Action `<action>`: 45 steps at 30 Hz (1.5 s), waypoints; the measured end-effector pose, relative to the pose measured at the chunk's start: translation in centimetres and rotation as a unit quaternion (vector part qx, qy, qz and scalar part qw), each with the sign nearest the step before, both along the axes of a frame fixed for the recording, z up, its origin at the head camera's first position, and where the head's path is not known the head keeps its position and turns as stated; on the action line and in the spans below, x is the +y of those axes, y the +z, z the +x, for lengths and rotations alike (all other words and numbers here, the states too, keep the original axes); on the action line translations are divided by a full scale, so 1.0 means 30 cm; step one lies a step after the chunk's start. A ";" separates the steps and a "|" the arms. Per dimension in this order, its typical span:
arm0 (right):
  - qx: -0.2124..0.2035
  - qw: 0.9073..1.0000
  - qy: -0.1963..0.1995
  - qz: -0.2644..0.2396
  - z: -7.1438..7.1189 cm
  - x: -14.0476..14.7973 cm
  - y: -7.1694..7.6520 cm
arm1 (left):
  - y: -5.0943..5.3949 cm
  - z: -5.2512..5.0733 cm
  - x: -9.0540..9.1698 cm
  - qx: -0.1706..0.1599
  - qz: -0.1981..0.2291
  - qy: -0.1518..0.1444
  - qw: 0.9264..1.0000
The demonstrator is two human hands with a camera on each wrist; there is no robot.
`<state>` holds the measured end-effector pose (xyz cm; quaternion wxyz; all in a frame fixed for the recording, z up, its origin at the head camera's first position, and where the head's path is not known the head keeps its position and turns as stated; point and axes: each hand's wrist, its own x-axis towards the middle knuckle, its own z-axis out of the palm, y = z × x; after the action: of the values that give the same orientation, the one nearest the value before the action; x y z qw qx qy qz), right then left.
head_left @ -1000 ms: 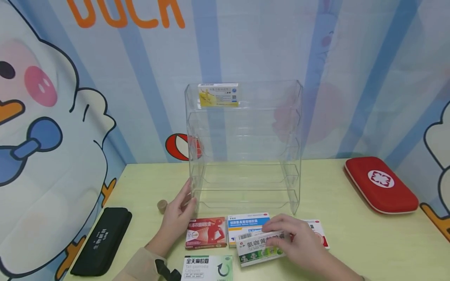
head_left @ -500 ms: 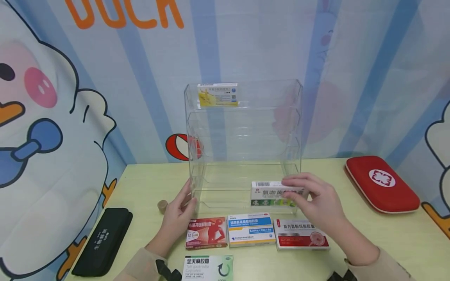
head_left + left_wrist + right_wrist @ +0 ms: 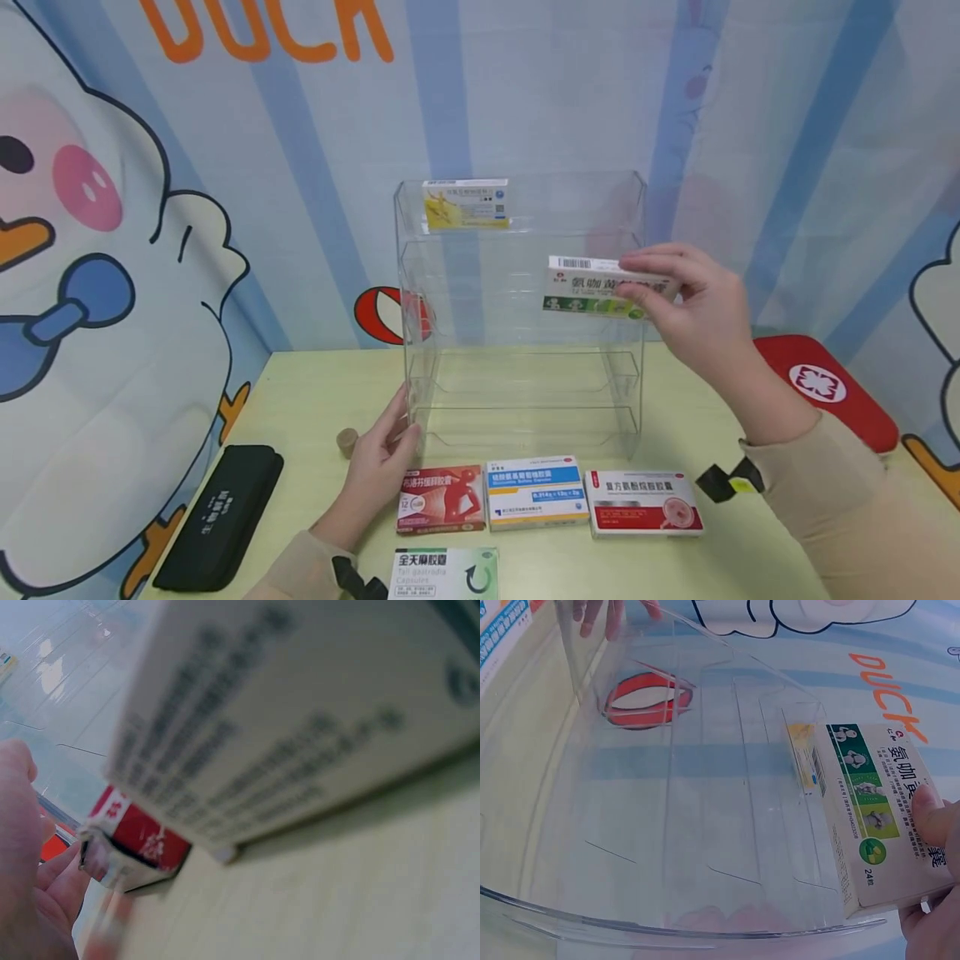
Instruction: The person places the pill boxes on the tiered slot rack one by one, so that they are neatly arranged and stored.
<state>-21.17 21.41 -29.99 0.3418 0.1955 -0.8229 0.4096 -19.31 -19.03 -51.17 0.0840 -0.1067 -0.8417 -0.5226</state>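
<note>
My right hand (image 3: pixel 697 308) pinches a white and green medicine box (image 3: pixel 592 287) by its right end, thumb on the printed front and fingers behind. The box is held up before the middle tiers of a clear tiered display rack (image 3: pixel 525 408), on the right side. My left hand (image 3: pixel 382 458) grips the rack's lower left side edge. On the top tier, at the left, stands a yellow and white medicine box (image 3: pixel 467 206). A red box (image 3: pixel 441 500), a blue and white box (image 3: pixel 536 492) and a white and red box (image 3: pixel 645 504) lie before the rack.
A green and white box (image 3: pixel 442 573) lies nearest me, looming large in the left wrist view. At the left are a black case (image 3: pixel 217 517) and a small brown cylinder (image 3: pixel 347 442). A red zip case (image 3: pixel 832 392) lies right, partly behind my right arm.
My right hand has lifted the white and green box from the boxes on the table, up past the rack's lower tiers. My left hand has stayed at the rack's side.
</note>
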 end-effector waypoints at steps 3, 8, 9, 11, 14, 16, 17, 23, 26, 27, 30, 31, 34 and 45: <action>0.000 1.000 -0.010 -0.018 -0.048 -0.002 0.056 | 0.000 0.002 0.000 0.000 0.000 -0.002 1.000; -0.009 0.999 -0.033 -0.038 -0.125 -0.011 0.161 | 0.000 0.002 0.000 0.001 0.000 0.001 1.000; -0.014 0.998 -0.039 -0.038 -0.138 -0.014 0.181 | 0.000 0.002 0.000 0.000 -0.001 0.000 1.000; -0.026 0.998 -0.052 -0.035 -0.163 -0.022 0.217 | 0.001 0.004 0.000 -0.004 -0.001 0.000 1.000; -0.039 0.997 -0.060 -0.038 -0.201 -0.035 0.260 | 0.003 0.006 -0.001 -0.007 -0.001 0.003 1.000; -0.044 0.996 -0.062 -0.042 -0.229 -0.043 0.283 | 0.005 0.008 -0.002 -0.007 -0.002 0.004 1.000; -0.049 0.996 -0.059 -0.051 -0.243 -0.047 0.293 | 0.005 0.008 -0.003 -0.006 -0.002 0.004 1.000; -0.079 0.993 -0.033 -0.087 -0.321 -0.072 0.341 | -0.001 0.007 -0.003 0.000 -0.002 0.000 1.000; -0.090 0.990 -0.022 -0.108 -0.350 -0.085 0.354 | -0.008 0.006 -0.002 0.001 -0.002 0.000 1.000; -0.094 0.988 -0.018 -0.117 -0.359 -0.088 0.356 | -0.010 0.005 -0.001 0.001 -0.002 -0.001 1.000; -0.118 0.983 -0.002 -0.144 -0.383 -0.097 0.362 | -0.013 0.004 0.000 0.002 -0.002 0.003 1.000; -0.130 0.981 0.000 -0.145 -0.390 -0.099 0.361 | -0.013 0.004 0.000 0.002 -0.001 0.004 1.000; -0.168 0.977 -0.006 -0.130 -0.402 -0.101 0.349 | -0.009 0.003 0.002 0.005 -0.001 0.004 1.000; -0.162 0.983 -0.077 -0.027 -0.411 -0.085 0.239 | -0.005 -0.001 -0.002 0.003 0.001 -0.003 1.000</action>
<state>-33.50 18.87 -22.82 0.2396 0.0535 -0.8684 0.4309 -19.33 -19.08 -51.31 0.0848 -0.1107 -0.8406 -0.5233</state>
